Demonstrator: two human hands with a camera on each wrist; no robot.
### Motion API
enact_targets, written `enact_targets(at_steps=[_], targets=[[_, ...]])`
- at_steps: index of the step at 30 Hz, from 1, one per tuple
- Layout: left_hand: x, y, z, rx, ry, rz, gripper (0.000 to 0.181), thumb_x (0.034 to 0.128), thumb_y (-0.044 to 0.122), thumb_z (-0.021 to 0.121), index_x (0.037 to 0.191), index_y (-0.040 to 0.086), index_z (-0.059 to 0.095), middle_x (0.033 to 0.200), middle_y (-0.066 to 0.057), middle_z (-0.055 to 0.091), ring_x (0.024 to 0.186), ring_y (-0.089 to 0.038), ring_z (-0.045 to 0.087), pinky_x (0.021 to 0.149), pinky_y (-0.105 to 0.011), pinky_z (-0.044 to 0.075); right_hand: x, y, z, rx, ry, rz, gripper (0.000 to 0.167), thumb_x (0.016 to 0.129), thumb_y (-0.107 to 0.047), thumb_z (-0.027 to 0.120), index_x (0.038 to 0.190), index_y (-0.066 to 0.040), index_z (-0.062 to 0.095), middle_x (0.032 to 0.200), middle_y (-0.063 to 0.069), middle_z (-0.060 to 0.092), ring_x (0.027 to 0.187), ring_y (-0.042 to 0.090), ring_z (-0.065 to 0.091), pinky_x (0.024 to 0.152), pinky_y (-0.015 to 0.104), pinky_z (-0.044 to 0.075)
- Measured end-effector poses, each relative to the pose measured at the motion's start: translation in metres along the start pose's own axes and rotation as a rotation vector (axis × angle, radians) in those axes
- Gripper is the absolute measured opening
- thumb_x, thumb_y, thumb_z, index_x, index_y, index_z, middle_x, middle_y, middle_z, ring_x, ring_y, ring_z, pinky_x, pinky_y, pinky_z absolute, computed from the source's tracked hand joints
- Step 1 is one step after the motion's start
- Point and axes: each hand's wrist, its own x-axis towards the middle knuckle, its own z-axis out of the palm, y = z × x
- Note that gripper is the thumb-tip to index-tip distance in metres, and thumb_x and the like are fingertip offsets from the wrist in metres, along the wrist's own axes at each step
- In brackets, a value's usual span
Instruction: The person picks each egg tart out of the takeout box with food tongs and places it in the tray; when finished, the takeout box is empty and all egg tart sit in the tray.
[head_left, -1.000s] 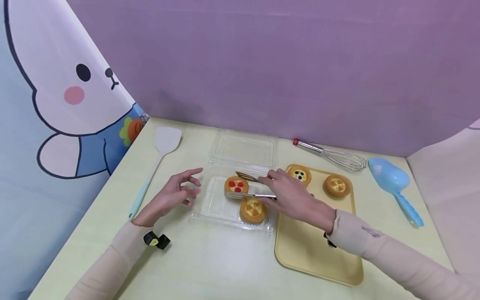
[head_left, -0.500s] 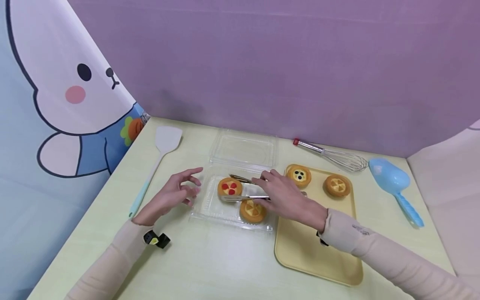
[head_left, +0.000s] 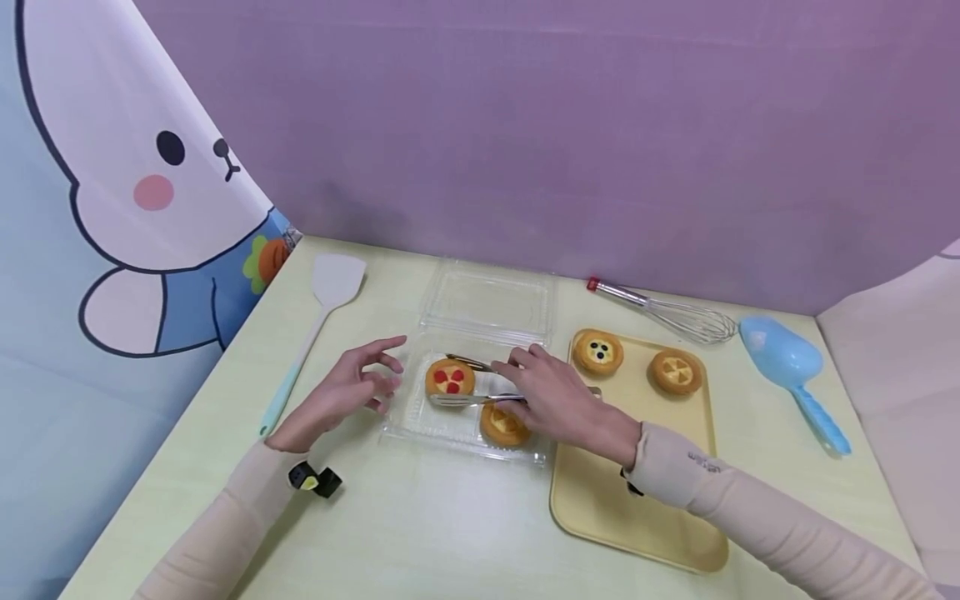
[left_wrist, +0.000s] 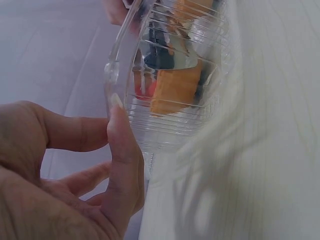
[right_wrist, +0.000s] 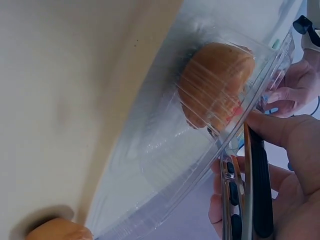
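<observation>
Head camera view shows a round golden tart with red bits on top inside a clear plastic box, near its left side. It sits between the two arms of some shiny metal tongs. The right hand holds the tongs with bent fingers. A round golden tart with yellow wedges is in the box too, near the front right corner. The left hand is just beside the box, with its fingers apart and a little bent, holding nothing. I cannot tell if it touches the box. Behind is the clear lid, flipped open.

On the right, a flat yellow tray has a tart with dark dots and a brown tart with wedges. A silver wire whisk with a red end and a light blue plastic scoop lie past it. Far left on the pale desk is a long spatula with a green handle.
</observation>
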Motion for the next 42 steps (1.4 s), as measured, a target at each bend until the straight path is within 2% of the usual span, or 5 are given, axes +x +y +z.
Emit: enact_targets(at_steps=[12,24,32,40,42], targets=[[0.000,-0.001,-0.001,-0.008,0.002,-0.006,0.075,0.0929,-0.007,0.057,0.163,0.008,0.034,0.128,-0.030,0.050,0.072,-0.017,0.059,0.060,-0.031,0.060,-0.003,0.000,0.006,0.002,0.053,-0.015,0.050,0.093,-0.036,0.079,0.136,-0.013,0.069,0.110,0.004,0.068,0.092,0.020,0.055,0.070,0.033,0.053],[0.000,-0.001,0.000,-0.026,-0.007,-0.010,0.076,0.0914,-0.009,0.057,0.162,0.007,0.034,0.126,-0.029,0.051,0.071,-0.015,0.059,0.059,-0.032,0.060,-0.011,0.004,0.011,-0.024,0.120,-0.041,0.050,0.092,-0.035,0.080,0.136,-0.014,0.069,0.109,0.002,0.068,0.090,0.019,0.054,0.068,0.028,0.048],[0.000,0.000,0.001,-0.018,-0.005,-0.019,0.076,0.0921,-0.008,0.058,0.163,0.009,0.034,0.125,-0.025,0.052,0.073,-0.017,0.059,0.059,-0.031,0.060,-0.027,0.008,-0.001,-0.006,0.166,-0.015,0.051,0.092,-0.035,0.080,0.138,-0.016,0.068,0.113,0.002,0.069,0.094,0.019,0.057,0.070,0.029,0.050],[0.000,-0.001,-0.001,-0.013,-0.008,-0.005,0.076,0.0924,-0.007,0.057,0.163,0.009,0.034,0.125,-0.025,0.051,0.072,-0.017,0.060,0.060,-0.031,0.060,-0.050,0.024,-0.019,-0.007,0.217,0.029,0.052,0.093,-0.035,0.079,0.139,-0.013,0.067,0.111,0.002,0.068,0.094,0.019,0.058,0.071,0.033,0.053],[0.000,-0.001,-0.001,-0.012,-0.010,0.001,0.076,0.0928,-0.007,0.058,0.163,0.009,0.034,0.125,-0.025,0.051,0.072,-0.016,0.060,0.061,-0.031,0.061,-0.058,0.029,-0.025,-0.005,0.229,0.048,0.053,0.093,-0.035,0.079,0.138,-0.012,0.067,0.112,0.003,0.069,0.097,0.020,0.060,0.075,0.036,0.056]])
